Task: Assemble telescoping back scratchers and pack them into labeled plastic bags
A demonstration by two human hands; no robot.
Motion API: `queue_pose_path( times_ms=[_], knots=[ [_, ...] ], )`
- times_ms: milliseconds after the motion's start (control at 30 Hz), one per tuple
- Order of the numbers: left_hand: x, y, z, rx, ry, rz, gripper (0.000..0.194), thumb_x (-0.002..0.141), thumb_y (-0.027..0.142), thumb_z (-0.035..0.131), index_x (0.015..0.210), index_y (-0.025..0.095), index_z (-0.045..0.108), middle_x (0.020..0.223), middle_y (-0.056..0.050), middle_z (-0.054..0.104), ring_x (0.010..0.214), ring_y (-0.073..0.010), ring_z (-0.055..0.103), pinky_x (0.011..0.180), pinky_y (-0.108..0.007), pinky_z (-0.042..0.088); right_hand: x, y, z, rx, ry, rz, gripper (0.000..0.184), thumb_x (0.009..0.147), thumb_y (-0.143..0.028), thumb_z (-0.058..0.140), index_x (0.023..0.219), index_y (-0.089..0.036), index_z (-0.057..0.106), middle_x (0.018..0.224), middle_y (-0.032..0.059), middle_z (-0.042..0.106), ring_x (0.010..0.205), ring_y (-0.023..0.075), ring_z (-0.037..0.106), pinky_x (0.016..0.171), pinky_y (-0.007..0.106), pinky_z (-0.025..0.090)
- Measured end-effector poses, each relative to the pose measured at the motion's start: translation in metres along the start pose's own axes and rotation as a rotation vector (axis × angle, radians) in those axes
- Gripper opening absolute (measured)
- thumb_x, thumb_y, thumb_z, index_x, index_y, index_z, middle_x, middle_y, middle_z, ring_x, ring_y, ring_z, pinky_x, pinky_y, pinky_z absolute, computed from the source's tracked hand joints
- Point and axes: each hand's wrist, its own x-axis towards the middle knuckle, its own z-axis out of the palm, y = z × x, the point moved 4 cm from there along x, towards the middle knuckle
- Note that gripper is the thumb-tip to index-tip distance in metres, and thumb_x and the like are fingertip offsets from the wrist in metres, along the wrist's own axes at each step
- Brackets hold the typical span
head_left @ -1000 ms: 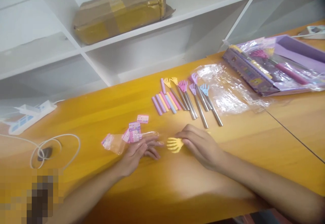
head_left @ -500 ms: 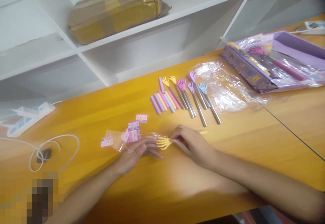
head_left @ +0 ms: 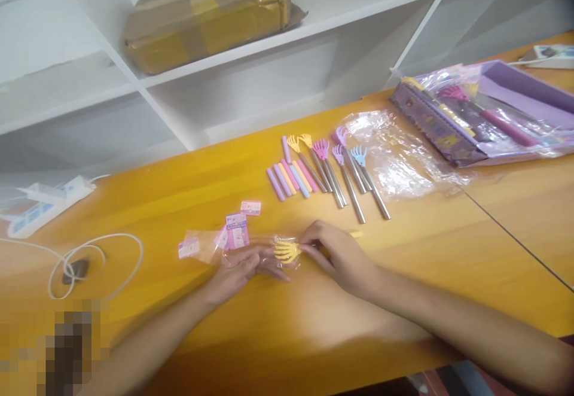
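Observation:
My right hand (head_left: 338, 255) pinches a yellow back scratcher (head_left: 287, 251) just behind its hand-shaped head; a bit of yellow handle shows beyond the knuckles. My left hand (head_left: 244, 267) grips a clear plastic bag (head_left: 206, 245), its thumb on top and other fingers stretched out under the film. Clear film surrounds the yellow head at the bag's right end. Beside the bag's left end lie a small pink card (head_left: 188, 248) and a little pile of pink and purple cards (head_left: 236, 231). One more card (head_left: 250, 207) rests just above.
Several metal-shafted back scratchers (head_left: 343, 171) and pastel handle sleeves (head_left: 291, 179) lie beyond my hands. Crumpled plastic wrap (head_left: 394, 157) adjoins a purple box (head_left: 448, 142) of wrapped scratchers. A power strip (head_left: 51, 204) and looped cable (head_left: 141, 258) are left; a carton (head_left: 206, 22) sits on the shelf.
The yellow scratcher's head has moved slightly left, and clear film now shows around it. Both hands stay in nearly the same place; the view has shifted slightly.

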Motion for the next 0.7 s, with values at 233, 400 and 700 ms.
queue_pose_path(
  times_ms=[233,400,700],
  knots=[
    [0.002,0.002,0.0,-0.094,0.041,-0.071,0.041,0.108,0.044,0.062,0.126,0.011,0.078,0.122,-0.022,0.08,0.109,-0.0354,0.08,0.107,-0.056,0.056,0.0,-0.001,-0.001,0.022,0.02,-0.025,0.005,0.11,-0.024,0.057,0.105,-0.023,0.058,0.09,0.0031,0.068,0.079,0.0154,0.066,0.071,0.029,0.053],
    [0.004,0.004,0.007,-0.046,-0.048,-0.063,0.043,0.108,0.044,0.06,0.132,0.013,0.077,0.131,-0.023,0.077,0.113,-0.0356,0.078,0.109,-0.056,0.054,-0.001,-0.003,0.003,0.035,0.004,-0.019,0.006,0.109,-0.024,0.059,0.104,-0.023,0.057,0.089,0.0025,0.068,0.078,0.0154,0.065,0.07,0.029,0.051],
    [0.002,-0.012,0.004,0.09,0.033,-0.041,0.045,0.11,0.049,0.055,0.128,0.014,0.077,0.128,-0.022,0.078,0.104,-0.031,0.08,0.104,-0.052,0.059,-0.006,0.001,0.015,0.049,0.045,0.153,0.017,0.11,-0.034,0.059,0.101,-0.023,0.049,0.089,0.0022,0.064,0.073,0.0141,0.062,0.065,0.027,0.051]
  ],
)
